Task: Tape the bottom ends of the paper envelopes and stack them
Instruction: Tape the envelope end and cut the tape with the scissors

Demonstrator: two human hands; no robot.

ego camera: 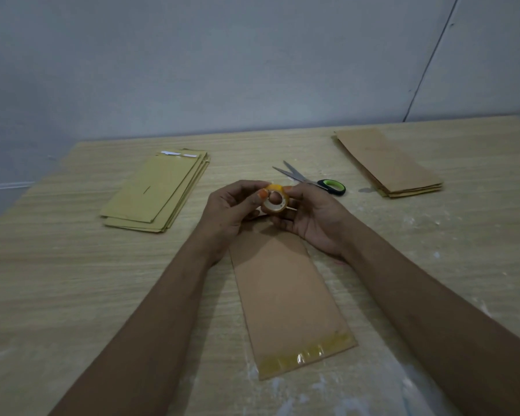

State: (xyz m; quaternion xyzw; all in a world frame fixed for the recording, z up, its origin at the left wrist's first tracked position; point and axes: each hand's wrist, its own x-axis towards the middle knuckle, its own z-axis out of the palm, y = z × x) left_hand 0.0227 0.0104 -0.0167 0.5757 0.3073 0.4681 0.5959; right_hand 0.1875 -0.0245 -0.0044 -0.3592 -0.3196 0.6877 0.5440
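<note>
Scissors (312,179) beyond hands; envelope stacks (156,192) flanking.

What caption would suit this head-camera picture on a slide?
Both hands hold a tape roll above a taped envelope, scissors and two envelope stacks beyond.

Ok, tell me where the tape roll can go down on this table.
Bare table lies left of the middle envelope, below the yellow stack, and right of it, below the brown stack. Crowded: the centre, where both hands hold the tape by the scissors.
</note>
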